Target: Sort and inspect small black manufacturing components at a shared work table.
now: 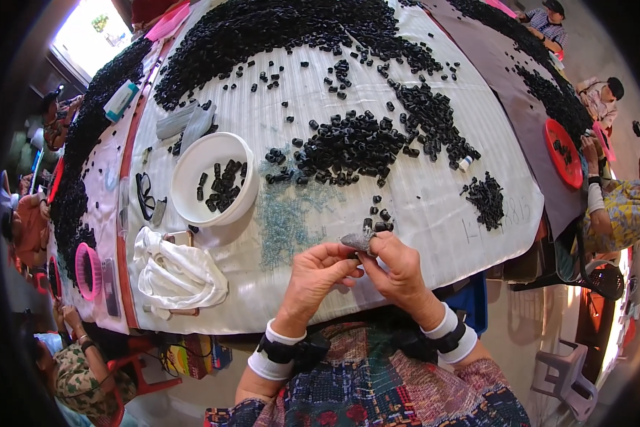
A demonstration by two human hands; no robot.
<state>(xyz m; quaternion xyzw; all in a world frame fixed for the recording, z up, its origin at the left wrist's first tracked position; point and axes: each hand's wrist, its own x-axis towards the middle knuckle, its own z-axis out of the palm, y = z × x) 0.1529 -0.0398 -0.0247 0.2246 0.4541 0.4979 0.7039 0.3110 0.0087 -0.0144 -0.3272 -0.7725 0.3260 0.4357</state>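
My left hand [310,280] is closed, thumb and fingertips pinched on a small black piece [355,257], mostly hidden by the fingers. My right hand [401,269] meets it there, fingers curled in against the same piece. A grey, pointed, cloth-like cover [358,243] sits at the right forefinger; whether it is worn or held I cannot tell. Just beyond the fingertips lie several short black cylindrical parts [381,215]. Farther off is a heap of the same parts [355,146]. Small clear bluish pieces [284,213] are scattered left of them.
A white bowl [181,186] holds some black parts. Beside it lie glasses [145,196], a bundled white cloth [177,274] and grey fabric [192,122]. Thin black pieces [485,202] form a pile at right. A large black mound [277,35] covers the table's far side. Other people sit around neighbouring tables.
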